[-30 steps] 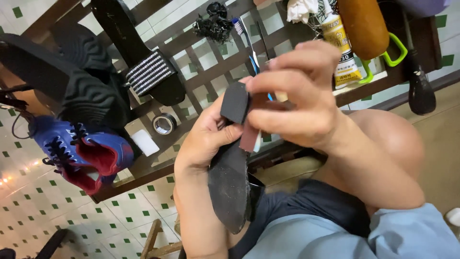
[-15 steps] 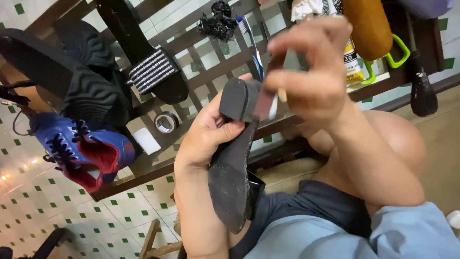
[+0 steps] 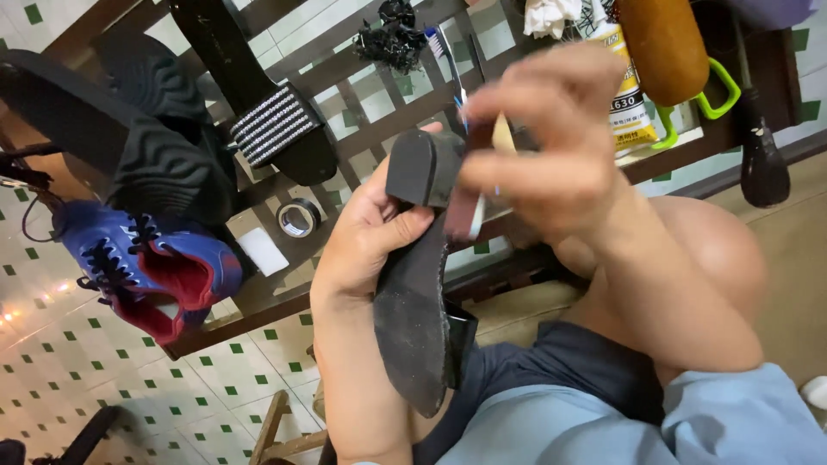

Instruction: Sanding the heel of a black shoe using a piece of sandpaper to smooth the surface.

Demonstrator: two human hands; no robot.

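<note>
- Sandals with black wavy soles (image 3: 146,146) lie at the left end of a dark slatted wooden rack (image 3: 362,112).
- Below them, at the rack's near-left corner, rests a blue and red sports shoe (image 3: 155,271).
- A black sandal with a striped strap (image 3: 267,120) and a roll of tape (image 3: 299,218) sit mid-rack.
- Left hand (image 3: 366,237), fingers clenched, grasps a black heeled shoe (image 3: 418,293), sole up, over the lap just before the rack's near edge.
- Right hand (image 3: 551,155) pinches a small brush-like tool (image 3: 478,194) at the shoe's heel; its fingers are curled closed.
- A brown-headed brush (image 3: 663,43) lies at the rack's far-right end.
</note>
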